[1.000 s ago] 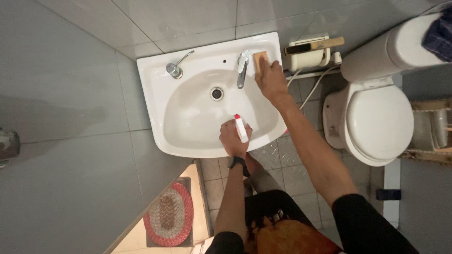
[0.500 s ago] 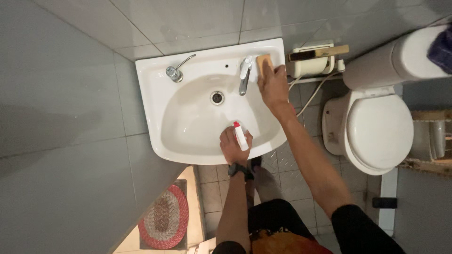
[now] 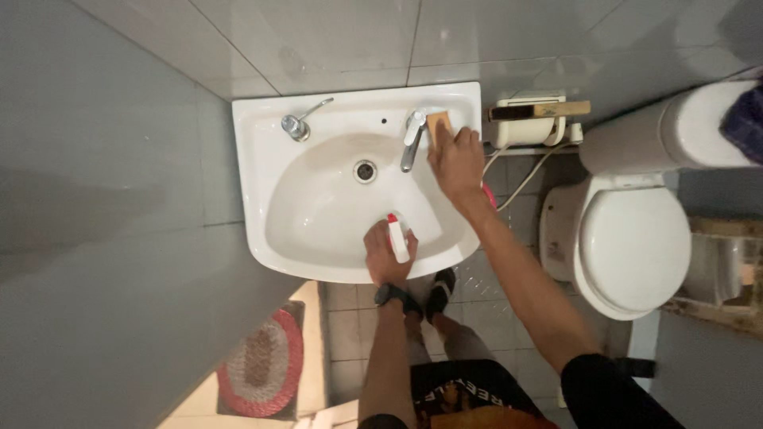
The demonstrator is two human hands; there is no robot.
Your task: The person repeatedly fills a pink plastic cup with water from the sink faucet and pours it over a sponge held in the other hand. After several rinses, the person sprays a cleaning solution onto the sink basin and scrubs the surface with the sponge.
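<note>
At the far left, a round woven mat [image 3: 258,364] with a red rim lies on the floor below a grey tiled wall. One white basin [image 3: 270,238] hangs on that wall, seen from above. It carries two chrome fittings: a small lever tap [image 3: 299,123] on the left corner of the back ledge and a longer spout [image 3: 411,139] right of the centre, with one round drain [image 3: 365,170] between them in the bowl.

The left hand [image 3: 385,253] hovers over the near rim of the basin, a dark watch [image 3: 393,294] on its wrist. Its grip is closed around one small white spray bottle [image 3: 397,239] with a red cap; the bottle lies slanted across the fingers, cap end pointing into the bowl.

The right hand [image 3: 457,161] reaches to the back ledge just right of the spout. Its grip presses flat on one tan sponge [image 3: 438,122], a rectangular block whose far end shows past the fingertips while the rest lies under the palm. The sponge touches the ledge, just beside the base of the spout.

Further right, a cream-coloured wall unit [image 3: 524,119] with a cord sits near the basin, then one white toilet [image 3: 632,246] with its lid down.
</note>
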